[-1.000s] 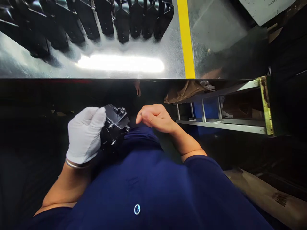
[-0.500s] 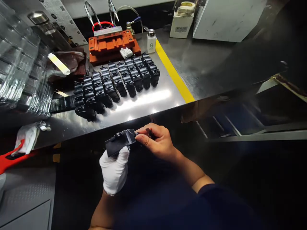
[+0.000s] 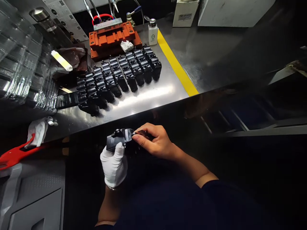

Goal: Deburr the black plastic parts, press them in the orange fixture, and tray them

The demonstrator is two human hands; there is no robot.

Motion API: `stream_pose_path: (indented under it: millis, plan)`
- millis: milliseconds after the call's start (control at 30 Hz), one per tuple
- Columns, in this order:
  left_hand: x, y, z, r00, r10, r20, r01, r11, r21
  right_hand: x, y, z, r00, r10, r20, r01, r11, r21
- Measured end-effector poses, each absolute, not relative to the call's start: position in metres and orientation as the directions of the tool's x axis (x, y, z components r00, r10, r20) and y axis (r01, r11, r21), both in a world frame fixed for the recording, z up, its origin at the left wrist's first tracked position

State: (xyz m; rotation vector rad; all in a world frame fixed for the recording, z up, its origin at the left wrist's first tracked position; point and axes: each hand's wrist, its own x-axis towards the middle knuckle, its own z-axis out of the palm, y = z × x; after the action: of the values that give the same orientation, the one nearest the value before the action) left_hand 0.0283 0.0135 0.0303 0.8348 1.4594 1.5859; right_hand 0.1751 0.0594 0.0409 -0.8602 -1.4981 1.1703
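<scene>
My left hand (image 3: 114, 166), in a white glove, grips a black plastic part (image 3: 117, 140) in front of the bench edge, its thumb on the part's near side. My bare right hand (image 3: 153, 139) pinches a small dark piece (image 3: 145, 134) between thumb and forefinger, against the part's right end. What exactly that piece is cannot be made out. On the metal bench (image 3: 153, 92) lies a row of several similar black parts (image 3: 120, 76), set side by side. Behind them stands an orange fixture (image 3: 111, 38) with a crumpled white wipe (image 3: 126, 46) on it.
A white pump bottle (image 3: 153, 32) stands beside yellow tape (image 3: 177, 64). Stacked clear trays (image 3: 21, 60) fill the left side. White boxes (image 3: 185, 14) are at the back. Lower left are a red-handled tool (image 3: 18, 156) and a grey bin (image 3: 38, 204).
The view has shifted, so the bench sits higher in the picture. The black part is turned slightly in my left hand, and my right fingers have moved slightly left with it.
</scene>
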Motion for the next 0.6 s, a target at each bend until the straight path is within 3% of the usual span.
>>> stream_pose_path:
  millis: [200,433,600]
  plan:
    - [0.018,0.006,0.028,-0.467,0.884,-0.027,0.018,0.04,0.999,0.178,0.059,0.041,-0.34,0.841,0.42,0.075,0.469,-0.88]
    - [0.009,0.0,0.023,-0.397,0.914,0.087,0.253,0.019,0.967,0.188,0.061,0.047,-0.468,0.766,0.441,0.249,0.593,-0.766]
    - [0.008,-0.001,0.022,-0.35,0.932,0.092,0.276,0.009,0.961,0.192,0.061,0.045,-0.495,0.71,0.502,0.282,0.677,-0.68]
